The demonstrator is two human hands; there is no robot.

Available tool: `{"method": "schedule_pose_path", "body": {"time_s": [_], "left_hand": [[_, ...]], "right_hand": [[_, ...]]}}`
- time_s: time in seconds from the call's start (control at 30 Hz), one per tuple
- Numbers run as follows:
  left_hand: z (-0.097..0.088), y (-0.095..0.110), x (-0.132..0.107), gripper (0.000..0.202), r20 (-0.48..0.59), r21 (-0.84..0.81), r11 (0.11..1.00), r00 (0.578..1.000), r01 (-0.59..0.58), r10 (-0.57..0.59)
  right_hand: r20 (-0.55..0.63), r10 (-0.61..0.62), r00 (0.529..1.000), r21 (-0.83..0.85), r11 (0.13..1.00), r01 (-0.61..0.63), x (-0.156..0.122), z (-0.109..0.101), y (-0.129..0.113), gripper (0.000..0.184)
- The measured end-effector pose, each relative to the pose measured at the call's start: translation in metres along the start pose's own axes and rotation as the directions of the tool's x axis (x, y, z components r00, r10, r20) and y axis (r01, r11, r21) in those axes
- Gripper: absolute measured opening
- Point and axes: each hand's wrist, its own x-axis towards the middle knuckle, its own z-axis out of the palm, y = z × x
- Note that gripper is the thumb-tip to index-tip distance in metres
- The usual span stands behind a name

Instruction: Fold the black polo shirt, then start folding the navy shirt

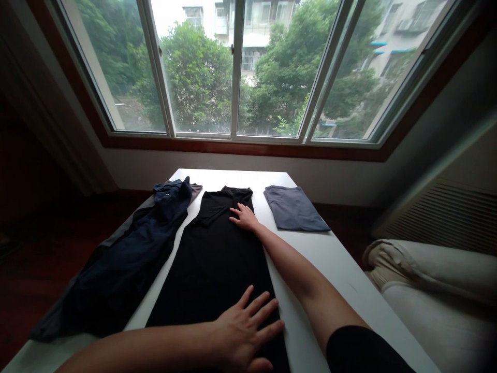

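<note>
A black garment [217, 259] with a collar at its far end lies lengthwise on the white table [322, 269]. Its sides look folded in, making a long narrow shape. My left hand [246, 329] rests on the near part of the cloth, fingers spread toward the right edge. Farther up, my right hand [244, 216] lies flat near the collar, its fingers stretched out to the left. Neither hand grips anything. The garment's near end is partly hidden by my left arm and the bottom of the view.
Several dark clothes, a navy one [132, 259] on top, lie along the table's left side, partly over its edge. A folded grey-blue garment [297, 208] sits at the far right. Beyond the table are a window [233, 77] and, at right, a pale sofa [435, 311].
</note>
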Motion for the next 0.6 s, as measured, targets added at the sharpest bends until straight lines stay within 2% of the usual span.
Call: {"method": "schedule_pose_path", "body": {"time_s": [0.13, 0.23, 0.3, 0.37, 0.43, 0.5, 0.57, 0.6], "left_hand": [[0.011, 0.005, 0.019, 0.075, -0.042, -0.029, 1.000, 0.999, 0.008, -0.009], [0.016, 0.006, 0.022, 0.073, -0.099, -0.045, 0.999, 0.995, 0.007, -0.012], [0.014, -0.001, 0.019, 0.068, -0.171, -0.034, 0.999, 0.985, 0.016, -0.021], [0.005, -0.017, 0.012, 0.049, -0.290, -0.018, 0.998, 0.954, 0.067, -0.069], [-0.013, -0.044, 0.002, 0.025, -0.436, -0.002, 0.984, 0.886, 0.177, -0.160], [-0.038, -0.082, -0.012, 0.024, -0.575, 0.012, 0.938, 0.770, 0.347, -0.277], [-0.063, -0.129, -0.026, 0.025, -0.675, -0.017, 0.870, 0.637, 0.492, -0.373], [-0.074, -0.154, -0.033, 0.027, -0.708, -0.037, 0.830, 0.572, 0.556, -0.415]], "right_hand": [[-0.027, -0.024, 0.999, 0.034, 0.999, 0.025, -0.011, -0.017, 0.015, 0.057], [-0.090, -0.053, 0.995, 0.146, 0.987, 0.065, -0.019, -0.033, 0.014, 0.053], [-0.167, -0.064, 0.984, 0.243, 0.964, 0.104, -0.026, -0.043, 0.006, 0.050], [-0.233, -0.062, 0.970, 0.288, 0.949, 0.130, -0.038, -0.052, -0.006, 0.041], [-0.245, -0.066, 0.967, 0.267, 0.954, 0.133, -0.056, -0.056, -0.026, 0.029], [-0.207, -0.099, 0.973, 0.205, 0.968, 0.142, -0.080, -0.053, -0.054, 0.024], [-0.128, -0.242, 0.962, 0.103, 0.961, 0.256, -0.109, -0.044, -0.090, 0.022], [-0.053, -0.357, 0.933, 0.063, 0.931, 0.360, -0.125, -0.037, -0.112, 0.020]]}}
